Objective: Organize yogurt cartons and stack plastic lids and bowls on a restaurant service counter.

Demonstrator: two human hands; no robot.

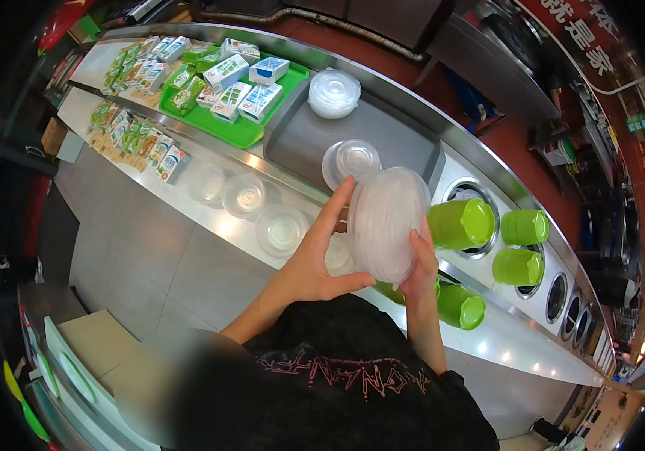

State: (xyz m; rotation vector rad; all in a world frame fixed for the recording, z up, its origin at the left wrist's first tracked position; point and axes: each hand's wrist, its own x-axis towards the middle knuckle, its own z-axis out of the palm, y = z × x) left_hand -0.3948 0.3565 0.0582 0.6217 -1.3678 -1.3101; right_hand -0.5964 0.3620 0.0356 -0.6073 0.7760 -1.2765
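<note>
A thick stack of round, translucent plastic lids [389, 225] is held up on edge between my two hands. My left hand [319, 256] is at its left side, with the thumb by the lower rim and some fingers partly hidden behind it. My right hand [421, 262] grips its right side. Beyond the stack, a few loose clear lids [353, 160] lie on a grey tray [294, 132], and another stack of clear plastic pieces [333, 94] stands at the tray's far edge. Several round clear plastic containers [282, 231] sit in a row on the near steel counter ledge [223, 222].
Drink cartons [226, 73] and green packets are piled on a green tray [238, 137] at the upper left. More cartons [171, 163] line the near ledge. Green plastic containers [462, 222] stand over and near round counter openings [556, 297] on the right.
</note>
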